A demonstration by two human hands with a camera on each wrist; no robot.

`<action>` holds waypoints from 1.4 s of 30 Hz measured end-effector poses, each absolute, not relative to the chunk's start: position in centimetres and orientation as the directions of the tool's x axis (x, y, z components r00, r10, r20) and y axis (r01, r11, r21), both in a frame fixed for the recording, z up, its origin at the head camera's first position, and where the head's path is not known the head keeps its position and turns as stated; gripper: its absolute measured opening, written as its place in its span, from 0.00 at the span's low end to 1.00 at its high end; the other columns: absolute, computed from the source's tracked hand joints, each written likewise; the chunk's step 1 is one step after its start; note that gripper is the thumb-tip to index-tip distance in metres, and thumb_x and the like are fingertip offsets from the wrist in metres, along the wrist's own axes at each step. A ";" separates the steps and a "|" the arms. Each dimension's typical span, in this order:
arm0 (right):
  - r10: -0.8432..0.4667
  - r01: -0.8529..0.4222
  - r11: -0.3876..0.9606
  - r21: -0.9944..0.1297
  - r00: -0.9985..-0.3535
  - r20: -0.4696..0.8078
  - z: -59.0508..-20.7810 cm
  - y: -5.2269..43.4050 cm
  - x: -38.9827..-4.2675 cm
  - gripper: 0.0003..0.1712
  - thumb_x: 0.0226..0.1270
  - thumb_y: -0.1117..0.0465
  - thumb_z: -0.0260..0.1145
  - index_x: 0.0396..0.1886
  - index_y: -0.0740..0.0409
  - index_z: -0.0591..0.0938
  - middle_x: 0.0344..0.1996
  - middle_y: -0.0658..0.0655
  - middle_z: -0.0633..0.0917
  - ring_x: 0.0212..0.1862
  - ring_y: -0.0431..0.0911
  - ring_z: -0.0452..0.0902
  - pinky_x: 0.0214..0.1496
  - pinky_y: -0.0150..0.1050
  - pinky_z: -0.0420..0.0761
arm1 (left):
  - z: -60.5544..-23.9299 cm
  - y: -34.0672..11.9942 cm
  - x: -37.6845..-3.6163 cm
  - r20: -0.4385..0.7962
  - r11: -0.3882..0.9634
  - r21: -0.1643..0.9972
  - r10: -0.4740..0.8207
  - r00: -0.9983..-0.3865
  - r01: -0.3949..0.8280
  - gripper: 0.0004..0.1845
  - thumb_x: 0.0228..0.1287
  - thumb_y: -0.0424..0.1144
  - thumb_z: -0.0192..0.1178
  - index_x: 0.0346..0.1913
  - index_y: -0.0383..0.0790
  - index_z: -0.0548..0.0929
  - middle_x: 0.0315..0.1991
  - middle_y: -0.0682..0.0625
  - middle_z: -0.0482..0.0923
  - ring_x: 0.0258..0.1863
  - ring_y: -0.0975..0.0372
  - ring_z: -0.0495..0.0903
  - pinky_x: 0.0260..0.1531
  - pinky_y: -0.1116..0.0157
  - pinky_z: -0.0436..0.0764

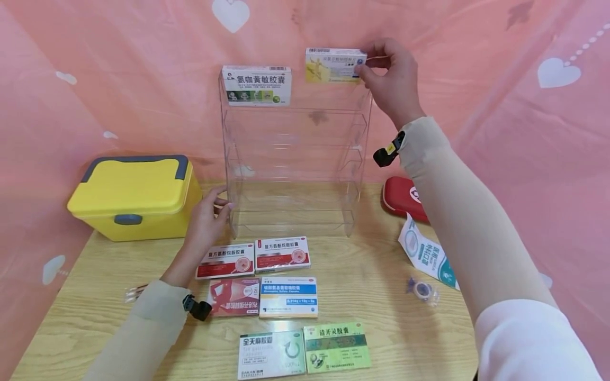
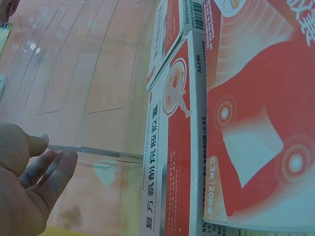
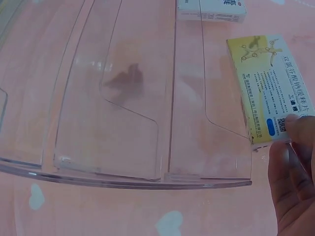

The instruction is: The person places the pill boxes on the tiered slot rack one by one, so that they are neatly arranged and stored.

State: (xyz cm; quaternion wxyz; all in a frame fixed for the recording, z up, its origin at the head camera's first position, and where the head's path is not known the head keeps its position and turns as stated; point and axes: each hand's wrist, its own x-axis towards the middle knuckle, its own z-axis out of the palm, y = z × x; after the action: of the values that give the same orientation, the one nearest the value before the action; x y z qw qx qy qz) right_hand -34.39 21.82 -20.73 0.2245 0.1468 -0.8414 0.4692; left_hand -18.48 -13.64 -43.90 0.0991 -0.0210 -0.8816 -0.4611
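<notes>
Head view shows the right hand with its grip pinched on the end of a yellow box, held at the top tier of the clear rack, right of a green box already there. The left hand, fingers straight, steadies the rack's lower left edge. Six more boxes lie on the desk before the rack. Held only by one end, the yellow box could tip and drop behind the rack.

The rack I steady is clear glossy plastic; my yellow box is smooth card; the table is matt wood.
</notes>
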 end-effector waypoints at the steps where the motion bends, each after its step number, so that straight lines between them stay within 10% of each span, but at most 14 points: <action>1: -0.037 -0.457 0.519 -0.723 -0.856 0.515 -20.8 21.9 -34.5 0.16 0.68 0.62 0.71 0.55 0.51 0.83 0.54 0.52 0.80 0.54 0.44 0.78 0.48 0.34 0.82 | -43.9 -13.6 -18.5 0.190 0.573 0.810 -0.057 -0.980 0.124 0.26 0.74 0.36 0.61 0.72 0.43 0.71 0.46 0.42 0.82 0.39 0.52 0.80 0.34 0.57 0.84; 33: -0.055 -0.338 0.654 -0.677 -0.913 0.403 -22.8 23.1 -35.1 0.15 0.73 0.54 0.66 0.56 0.50 0.84 0.53 0.50 0.79 0.52 0.43 0.68 0.53 0.35 0.72 | -43.9 -13.7 -18.3 0.153 0.583 0.807 -0.061 -0.986 0.090 0.26 0.76 0.37 0.59 0.73 0.42 0.69 0.49 0.41 0.81 0.43 0.50 0.79 0.38 0.55 0.85; 42: -0.053 -0.451 0.609 -0.653 -0.844 0.533 -24.3 23.9 -31.0 0.18 0.73 0.52 0.65 0.56 0.55 0.83 0.54 0.50 0.80 0.54 0.43 0.71 0.49 0.34 0.71 | -44.0 -13.7 -18.1 0.165 0.579 0.808 -0.055 -0.985 0.103 0.26 0.75 0.37 0.60 0.72 0.42 0.70 0.49 0.42 0.81 0.43 0.51 0.79 0.38 0.57 0.84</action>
State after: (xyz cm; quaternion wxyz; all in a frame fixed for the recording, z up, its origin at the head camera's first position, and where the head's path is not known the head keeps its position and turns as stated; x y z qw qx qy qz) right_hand -31.02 23.88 -24.33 0.2381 0.1455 -0.8648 0.4174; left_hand -18.10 -13.67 -44.01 0.0860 -0.0137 -0.8845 -0.4584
